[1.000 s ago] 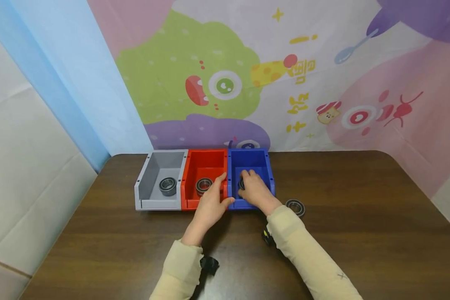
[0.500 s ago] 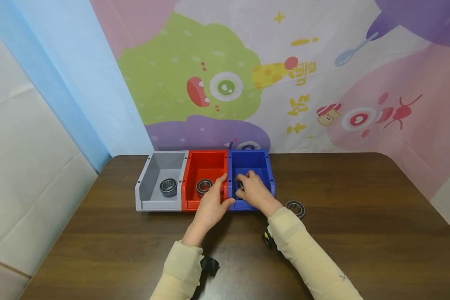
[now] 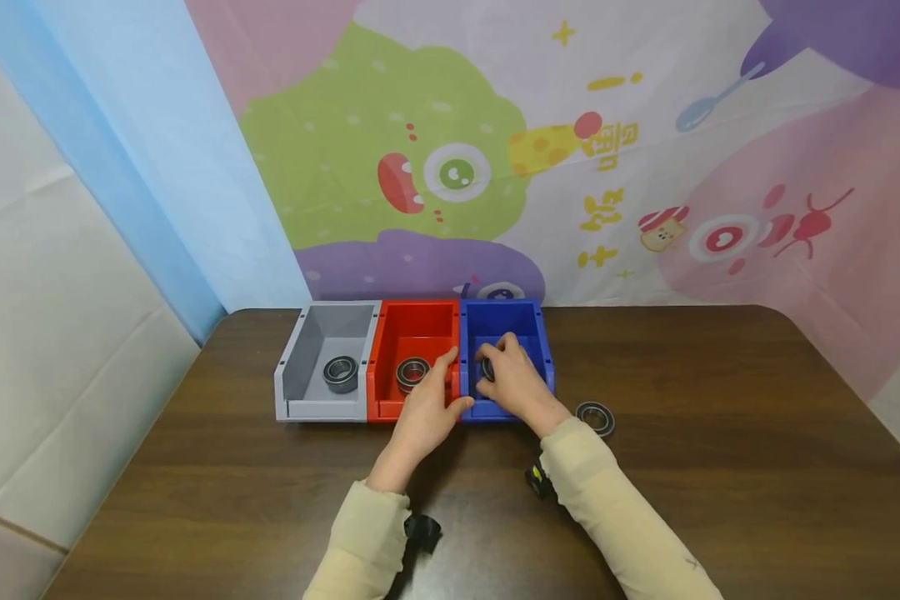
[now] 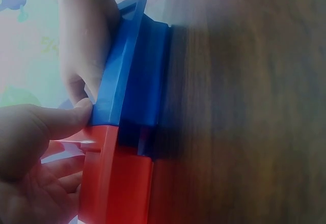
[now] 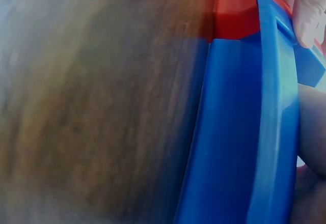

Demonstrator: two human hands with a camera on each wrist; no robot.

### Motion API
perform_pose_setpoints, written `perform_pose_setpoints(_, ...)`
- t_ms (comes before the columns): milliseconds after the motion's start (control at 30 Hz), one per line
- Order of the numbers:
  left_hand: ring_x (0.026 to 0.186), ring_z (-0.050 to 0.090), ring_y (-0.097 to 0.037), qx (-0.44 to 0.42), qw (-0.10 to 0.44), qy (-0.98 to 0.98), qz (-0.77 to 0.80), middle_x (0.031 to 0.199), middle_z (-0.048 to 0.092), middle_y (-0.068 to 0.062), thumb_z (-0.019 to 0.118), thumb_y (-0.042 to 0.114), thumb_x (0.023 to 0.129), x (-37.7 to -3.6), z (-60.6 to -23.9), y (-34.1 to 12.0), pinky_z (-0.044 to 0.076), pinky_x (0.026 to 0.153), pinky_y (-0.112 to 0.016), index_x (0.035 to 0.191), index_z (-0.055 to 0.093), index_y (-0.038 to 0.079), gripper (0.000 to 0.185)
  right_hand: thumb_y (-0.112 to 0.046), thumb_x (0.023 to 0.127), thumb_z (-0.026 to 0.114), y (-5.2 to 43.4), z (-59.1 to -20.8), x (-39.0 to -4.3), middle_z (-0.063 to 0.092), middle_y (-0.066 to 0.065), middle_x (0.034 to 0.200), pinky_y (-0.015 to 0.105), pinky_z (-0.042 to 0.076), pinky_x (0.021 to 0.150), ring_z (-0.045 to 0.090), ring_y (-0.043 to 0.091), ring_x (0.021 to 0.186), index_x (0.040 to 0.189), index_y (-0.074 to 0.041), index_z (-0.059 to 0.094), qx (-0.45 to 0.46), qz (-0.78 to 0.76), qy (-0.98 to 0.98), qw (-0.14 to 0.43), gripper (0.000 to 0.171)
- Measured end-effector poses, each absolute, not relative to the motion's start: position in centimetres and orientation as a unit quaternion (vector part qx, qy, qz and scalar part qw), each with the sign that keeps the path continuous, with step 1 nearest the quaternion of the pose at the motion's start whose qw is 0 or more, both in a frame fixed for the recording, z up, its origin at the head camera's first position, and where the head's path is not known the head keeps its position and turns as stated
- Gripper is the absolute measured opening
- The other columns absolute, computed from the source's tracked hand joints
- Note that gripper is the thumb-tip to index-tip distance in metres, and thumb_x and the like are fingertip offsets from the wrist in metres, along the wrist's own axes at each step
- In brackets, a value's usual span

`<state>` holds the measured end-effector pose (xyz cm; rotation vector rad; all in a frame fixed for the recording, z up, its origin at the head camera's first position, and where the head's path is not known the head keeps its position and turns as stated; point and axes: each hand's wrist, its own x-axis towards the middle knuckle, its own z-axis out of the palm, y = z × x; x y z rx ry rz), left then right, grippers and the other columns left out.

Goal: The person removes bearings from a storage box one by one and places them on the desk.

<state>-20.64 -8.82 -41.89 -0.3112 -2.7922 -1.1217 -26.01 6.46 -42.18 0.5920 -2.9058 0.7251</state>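
Fingers of the right hand point(image 3: 516, 379) curl down inside the blue bin point(image 3: 542, 354), pinching a dark bearing point(image 3: 486, 369) of which only a sliver shows at the fingertips, near the bin's left wall. The bearing thus sits directly under this hand, low in the bin, and it looks tilted rather than flat, though too much is hidden to be sure. The left hand point(image 3: 427, 404) rests against the seam where the red bin point(image 3: 412, 321) meets the blue one; the left wrist view shows its thumb pressed on the blue rim and its fingers lying loosely straight along the red wall, gripping nothing. The right hand is plainly the nearer to the bearing. A second bearing point(image 3: 412, 372) lies flat in the red bin, just left of the left hand's fingers, and a third point(image 3: 341, 372) lies in the grey bin point(image 3: 291, 367) farther left. A fourth point(image 3: 595, 417) lies on the worktop point(image 3: 720, 433), just right of the right wrist. The three bins stand side by side, touching, at the far edge of the dark wood worktop, against a bright cartoon backdrop point(image 3: 450, 167).
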Motion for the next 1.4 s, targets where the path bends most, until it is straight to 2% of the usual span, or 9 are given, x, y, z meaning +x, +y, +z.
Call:
perform_pose_setpoints(300,0.116,0.051,-0.03,-0.106,0.064,-0.923,-0.364,0.135,0.046,-0.013,0.07,0.021,0.079,-20.7,-41.9,-8.7,0.043,0.093,-0.046,0.14,0.032,0.013,0.073,-0.011,0.073,0.067,7.0,-41.6,-25.5,0.054,0.014,0.11,0.043,0.045,0.089,0.05,0.033,0.102,0.111,-0.008,0.059,0.219,0.232,-0.946,0.049,0.038)
perform_pose_setpoints(633,0.117,0.051,-0.03,-0.11,0.069,-0.922,-0.366,0.135,0.047,-0.014,0.07,0.02,0.079,-20.7,-42.0,-8.6,0.042,0.094,-0.047,0.14,0.032,0.012,0.072,-0.007,0.074,0.068,7.2,-40.6,-24.4,0.053,0.009,0.113,0.045,0.046,0.087,0.048,0.029,0.107,0.11,-0.013,0.061,0.211,0.205,-0.953,0.073,0.037)
perform_pose_setpoints(900,0.115,0.052,-0.031,-0.098,0.068,-0.925,-0.36,0.133,0.048,-0.014,0.07,0.02,0.078,-20.2,-42.3,-8.8,0.043,0.093,-0.046,0.14,0.033,0.012,0.073,-0.012,0.072,0.072,7.0,-40.3,-23.0,0.053,0.008,0.107,0.041,0.051,0.078,0.048,0.027,0.1,0.108,-0.013,0.062,0.22,0.214,-0.948,0.087,0.037)
perform_pose_setpoints(1167,0.115,0.052,-0.03,-0.103,0.07,-0.923,-0.365,0.133,0.048,-0.014,0.07,0.02,0.079,-20.2,-42.1,-8.7,0.043,0.093,-0.046,0.14,0.032,0.011,0.072,-0.01,0.07,0.076,7.7,-39.4,-22.4,0.052,0.01,0.102,0.038,0.046,0.079,0.048,0.027,0.092,0.106,-0.008,0.061,0.234,0.23,-0.94,0.092,0.039)
perform_pose_setpoints(1400,0.115,0.052,-0.03,-0.104,0.07,-0.923,-0.365,0.133,0.048,-0.013,0.07,0.02,0.079,-20.5,-42.0,-8.7,0.043,0.093,-0.046,0.14,0.032,0.012,0.072,-0.013,0.07,0.077,8.5,-38.5,-21.8,0.051,0.01,0.103,0.037,0.048,0.08,0.05,0.026,0.092,0.108,-0.007,0.061,0.218,0.234,-0.945,0.072,0.042)
